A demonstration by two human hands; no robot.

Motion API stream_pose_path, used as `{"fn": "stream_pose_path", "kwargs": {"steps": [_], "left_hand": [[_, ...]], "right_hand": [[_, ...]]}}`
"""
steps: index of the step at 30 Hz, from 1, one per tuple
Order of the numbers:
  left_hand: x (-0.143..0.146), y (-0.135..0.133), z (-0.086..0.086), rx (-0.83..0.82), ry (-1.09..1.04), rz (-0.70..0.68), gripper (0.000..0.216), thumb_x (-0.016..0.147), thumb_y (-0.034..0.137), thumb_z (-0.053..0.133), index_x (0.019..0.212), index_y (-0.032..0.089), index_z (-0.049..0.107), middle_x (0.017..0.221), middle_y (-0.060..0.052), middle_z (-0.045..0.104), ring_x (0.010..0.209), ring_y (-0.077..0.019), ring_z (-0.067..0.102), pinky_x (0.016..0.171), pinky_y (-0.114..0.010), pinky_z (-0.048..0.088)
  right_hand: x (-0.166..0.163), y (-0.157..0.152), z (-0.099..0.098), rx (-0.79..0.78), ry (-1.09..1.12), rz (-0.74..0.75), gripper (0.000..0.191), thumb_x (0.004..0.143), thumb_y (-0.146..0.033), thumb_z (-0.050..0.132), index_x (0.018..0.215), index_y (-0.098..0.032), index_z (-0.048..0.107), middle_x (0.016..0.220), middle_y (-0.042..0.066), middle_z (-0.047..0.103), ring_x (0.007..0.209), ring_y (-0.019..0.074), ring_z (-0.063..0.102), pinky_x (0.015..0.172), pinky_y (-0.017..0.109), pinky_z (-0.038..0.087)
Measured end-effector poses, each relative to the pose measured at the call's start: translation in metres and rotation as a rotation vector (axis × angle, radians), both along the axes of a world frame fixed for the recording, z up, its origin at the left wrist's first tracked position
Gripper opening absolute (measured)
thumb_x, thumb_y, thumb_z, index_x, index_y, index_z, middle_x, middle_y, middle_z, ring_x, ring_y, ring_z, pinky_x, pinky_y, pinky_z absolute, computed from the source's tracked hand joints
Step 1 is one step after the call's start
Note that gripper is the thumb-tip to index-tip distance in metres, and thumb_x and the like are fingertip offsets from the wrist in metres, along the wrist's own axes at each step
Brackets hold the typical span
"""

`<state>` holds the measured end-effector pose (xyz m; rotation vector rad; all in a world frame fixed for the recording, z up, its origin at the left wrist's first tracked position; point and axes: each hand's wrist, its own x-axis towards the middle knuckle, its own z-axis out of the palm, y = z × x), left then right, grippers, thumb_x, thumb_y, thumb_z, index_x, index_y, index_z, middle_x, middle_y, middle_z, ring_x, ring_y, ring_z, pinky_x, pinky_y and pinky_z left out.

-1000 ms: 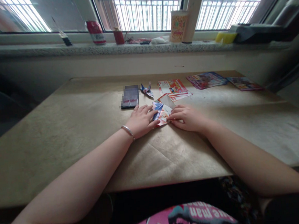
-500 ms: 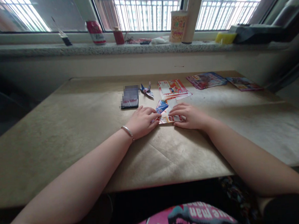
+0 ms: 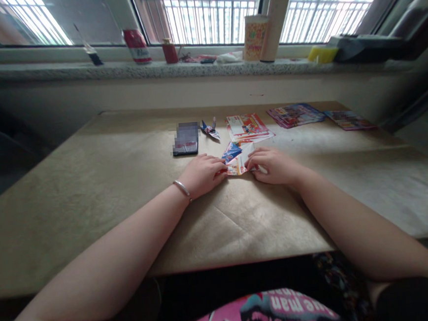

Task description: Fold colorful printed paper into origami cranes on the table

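A folded sheet of printed paper [image 3: 238, 159], blue, white and orange, lies on the table between my hands. My left hand [image 3: 204, 173], with a silver bangle at its wrist, holds the paper's left side between thumb and fingers. On the right side, my right hand [image 3: 271, 166] pinches the near corner, thumb below and fingers curled on top. The near right part of the paper is hidden under those fingers. Just beyond the left hand sits a folded paper crane [image 3: 210, 129], beside a dark phone [image 3: 186, 139].
Printed sheets [image 3: 248, 127] lie right behind the folded paper. Farther right are a stack of colourful papers [image 3: 295, 115] and another pile [image 3: 349, 119]. On the windowsill [image 3: 192, 69] stand a red can [image 3: 137, 46], a red bottle [image 3: 170, 51] and a patterned cup [image 3: 254, 38].
My right hand's fingers have curled in and gripped the paper's near right corner, where they lay flatter before. More of the paper's white upper part shows. The left hand has barely moved.
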<state>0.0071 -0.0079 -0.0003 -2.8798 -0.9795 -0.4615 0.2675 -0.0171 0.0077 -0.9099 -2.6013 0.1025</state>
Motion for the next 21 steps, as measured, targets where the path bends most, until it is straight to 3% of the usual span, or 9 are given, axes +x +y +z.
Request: {"fn": "stream_pose_path", "kwargs": {"steps": [6, 12, 21], "left_hand": [[-0.002, 0.002, 0.002, 0.017, -0.023, -0.035, 0.017, 0.089, 0.027, 0.055, 0.093, 0.018, 0.069, 0.093, -0.007, 0.073, 0.088, -0.0195, 0.067, 0.081, -0.033, 0.05], [-0.002, 0.004, -0.002, 0.012, -0.043, -0.09, 0.021, 0.093, 0.025, 0.051, 0.091, 0.018, 0.07, 0.094, -0.006, 0.073, 0.088, -0.0187, 0.065, 0.081, -0.032, 0.051], [0.001, 0.0, -0.004, -0.035, -0.066, -0.218, 0.027, 0.093, 0.02, 0.049, 0.111, 0.022, 0.069, 0.112, -0.005, 0.071, 0.097, -0.0181, 0.063, 0.089, -0.033, 0.052]], "right_hand": [[-0.004, -0.006, 0.007, 0.111, -0.107, -0.039, 0.016, 0.079, -0.018, 0.054, 0.078, -0.021, 0.07, 0.08, 0.006, 0.072, 0.078, 0.0207, 0.063, 0.087, 0.038, 0.043], [-0.003, -0.009, 0.005, -0.092, 0.02, -0.123, 0.013, 0.077, -0.019, 0.054, 0.074, -0.02, 0.066, 0.07, 0.002, 0.065, 0.064, 0.0138, 0.056, 0.063, 0.025, 0.04], [0.0, -0.005, -0.003, -0.303, 0.139, -0.217, 0.016, 0.074, -0.018, 0.051, 0.079, -0.018, 0.066, 0.062, -0.002, 0.057, 0.054, 0.0108, 0.045, 0.054, 0.023, 0.034]]}}
